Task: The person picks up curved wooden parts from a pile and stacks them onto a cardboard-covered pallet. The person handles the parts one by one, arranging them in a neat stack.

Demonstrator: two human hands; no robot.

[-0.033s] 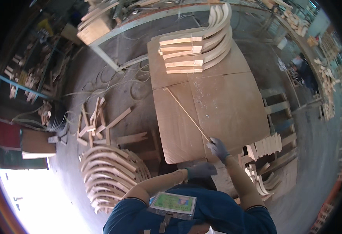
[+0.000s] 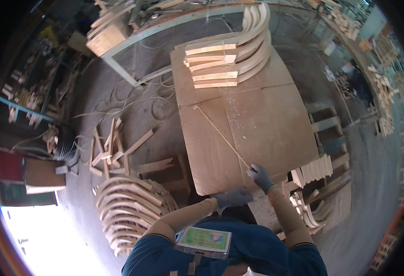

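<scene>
My right hand (image 2: pixel 260 177), in a grey glove, is closed around the near end of a thin, light-coloured stick (image 2: pixel 224 138). The stick slants up and left over a large cardboard sheet (image 2: pixel 275 124); a short crosspiece or hook shows at its far tip. Just left of that hand, my gloved left hand (image 2: pixel 235 197) hovers by the sheet's near edge, fingers stretched toward the right and no object visible in them. Curved wooden pieces (image 2: pixel 256 53) are stacked at the sheet's far end.
A pile of curved wooden slats (image 2: pixel 130 202) stands at left, with loose wooden frames (image 2: pixel 112 147) behind it. Wooden blocks (image 2: pixel 312 171) and a pallet (image 2: pixel 328 124) lie at right. A metal-framed bench (image 2: pixel 123 69) and coiled strapping (image 2: pixel 162 108) are farther back.
The view has shifted slightly. My left hand has moved a little up and toward the sheet's edge. My right hand keeps its hold on the stick.
</scene>
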